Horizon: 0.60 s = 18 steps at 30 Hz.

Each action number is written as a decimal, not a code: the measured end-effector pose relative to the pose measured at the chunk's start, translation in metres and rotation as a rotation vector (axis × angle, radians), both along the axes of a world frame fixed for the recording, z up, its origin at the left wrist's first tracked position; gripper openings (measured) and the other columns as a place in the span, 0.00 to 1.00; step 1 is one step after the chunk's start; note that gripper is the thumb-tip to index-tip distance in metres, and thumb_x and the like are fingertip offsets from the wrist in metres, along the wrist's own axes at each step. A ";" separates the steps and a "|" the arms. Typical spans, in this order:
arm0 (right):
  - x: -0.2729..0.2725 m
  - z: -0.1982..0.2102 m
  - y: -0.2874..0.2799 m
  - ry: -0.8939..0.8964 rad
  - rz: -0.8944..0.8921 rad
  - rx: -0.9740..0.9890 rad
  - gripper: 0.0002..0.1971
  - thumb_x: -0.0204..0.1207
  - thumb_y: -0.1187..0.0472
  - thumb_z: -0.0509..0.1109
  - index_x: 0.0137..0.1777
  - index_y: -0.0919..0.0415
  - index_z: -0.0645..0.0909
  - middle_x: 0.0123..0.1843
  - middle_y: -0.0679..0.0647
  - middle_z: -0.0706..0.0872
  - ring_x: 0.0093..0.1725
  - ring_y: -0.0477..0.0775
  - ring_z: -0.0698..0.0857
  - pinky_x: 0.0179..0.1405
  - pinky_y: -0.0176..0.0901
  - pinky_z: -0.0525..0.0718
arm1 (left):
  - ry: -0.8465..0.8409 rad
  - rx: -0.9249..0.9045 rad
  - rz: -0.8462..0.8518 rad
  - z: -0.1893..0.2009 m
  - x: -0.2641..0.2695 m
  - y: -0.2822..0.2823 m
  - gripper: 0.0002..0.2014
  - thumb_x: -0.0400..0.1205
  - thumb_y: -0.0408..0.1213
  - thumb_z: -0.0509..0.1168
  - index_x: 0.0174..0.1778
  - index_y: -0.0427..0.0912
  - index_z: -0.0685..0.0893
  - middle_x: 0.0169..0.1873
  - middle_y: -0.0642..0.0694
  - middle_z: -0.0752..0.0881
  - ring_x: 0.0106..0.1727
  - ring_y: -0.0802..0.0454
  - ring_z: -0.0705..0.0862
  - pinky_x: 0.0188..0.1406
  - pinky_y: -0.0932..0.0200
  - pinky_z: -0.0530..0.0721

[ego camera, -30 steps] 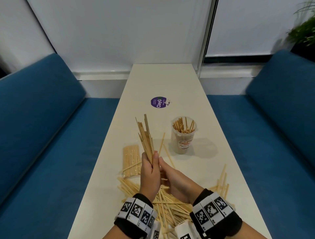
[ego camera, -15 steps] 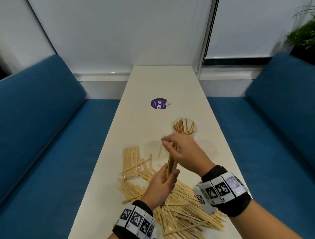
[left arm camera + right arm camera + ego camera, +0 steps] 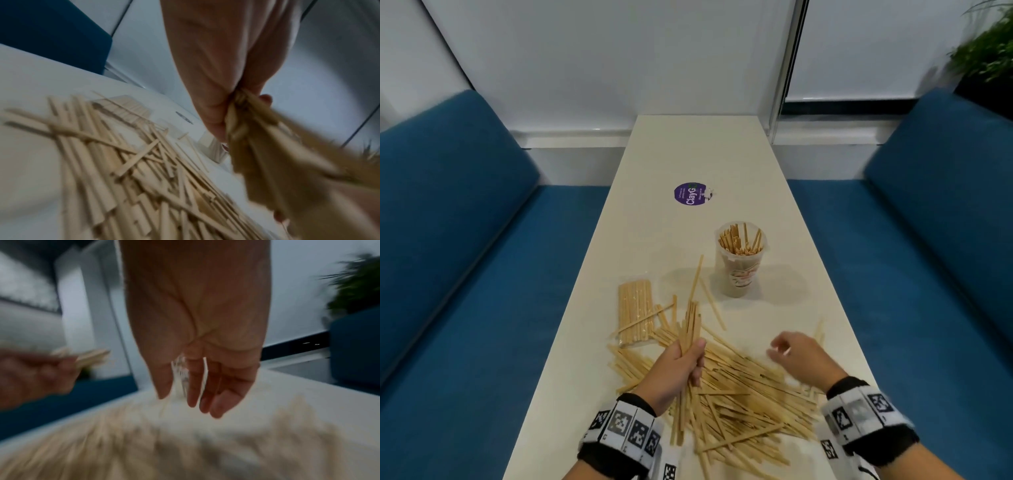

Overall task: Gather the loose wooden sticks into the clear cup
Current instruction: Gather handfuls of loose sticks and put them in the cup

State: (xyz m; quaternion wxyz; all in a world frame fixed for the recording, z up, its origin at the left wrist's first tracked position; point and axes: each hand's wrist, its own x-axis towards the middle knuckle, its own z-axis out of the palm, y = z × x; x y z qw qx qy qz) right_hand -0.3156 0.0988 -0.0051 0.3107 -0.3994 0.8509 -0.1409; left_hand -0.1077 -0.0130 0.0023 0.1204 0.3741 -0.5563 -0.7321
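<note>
A heap of loose wooden sticks (image 3: 743,387) lies across the near end of the white table (image 3: 688,154). My left hand (image 3: 681,366) grips a bundle of sticks (image 3: 690,325) that points away from me above the heap; the left wrist view shows the same bundle (image 3: 257,129) clamped in the fist. The clear cup (image 3: 740,262) stands upright beyond the heap, to the right, with several sticks standing in it. My right hand (image 3: 796,354) hovers over the heap's right side with relaxed, empty fingers (image 3: 205,386).
A clear packet of sticks (image 3: 636,310) lies flat left of the heap. A purple round sticker (image 3: 690,194) marks the table farther off. Blue benches (image 3: 448,240) flank the table on both sides. A plant (image 3: 986,51) stands at the far right.
My right hand has left the bundle near the cup and drawn back toward me over the heap, empty. My left hand keeps its bundle, now lower and nearer.
</note>
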 end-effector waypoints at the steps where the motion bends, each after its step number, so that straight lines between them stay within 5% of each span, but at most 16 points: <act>1: 0.004 -0.010 0.008 0.030 0.094 0.082 0.21 0.79 0.48 0.65 0.68 0.58 0.74 0.64 0.53 0.78 0.61 0.50 0.78 0.61 0.38 0.76 | -0.008 0.036 0.002 -0.004 0.002 0.000 0.11 0.85 0.40 0.58 0.38 0.40 0.73 0.26 0.50 0.73 0.22 0.59 0.70 0.24 0.66 0.73; 5: 0.024 -0.037 0.020 0.209 0.251 0.089 0.31 0.75 0.41 0.66 0.74 0.56 0.68 0.68 0.52 0.72 0.68 0.52 0.71 0.68 0.41 0.70 | -0.055 0.155 0.064 -0.018 0.010 0.003 0.11 0.85 0.40 0.58 0.38 0.41 0.72 0.24 0.51 0.72 0.20 0.60 0.68 0.21 0.66 0.69; 10: 0.037 -0.044 0.018 0.207 0.242 -0.040 0.19 0.80 0.45 0.61 0.64 0.55 0.74 0.61 0.49 0.78 0.60 0.48 0.75 0.57 0.35 0.70 | -0.064 0.268 0.163 -0.025 0.018 0.000 0.12 0.85 0.40 0.58 0.36 0.41 0.71 0.21 0.51 0.71 0.19 0.60 0.67 0.18 0.67 0.69; 18: 0.038 -0.036 0.013 0.088 0.136 -0.085 0.12 0.82 0.53 0.62 0.57 0.59 0.79 0.52 0.52 0.85 0.50 0.50 0.83 0.50 0.39 0.80 | -0.030 0.184 0.249 -0.022 0.011 -0.004 0.11 0.83 0.46 0.59 0.41 0.42 0.73 0.23 0.52 0.68 0.20 0.59 0.65 0.21 0.66 0.69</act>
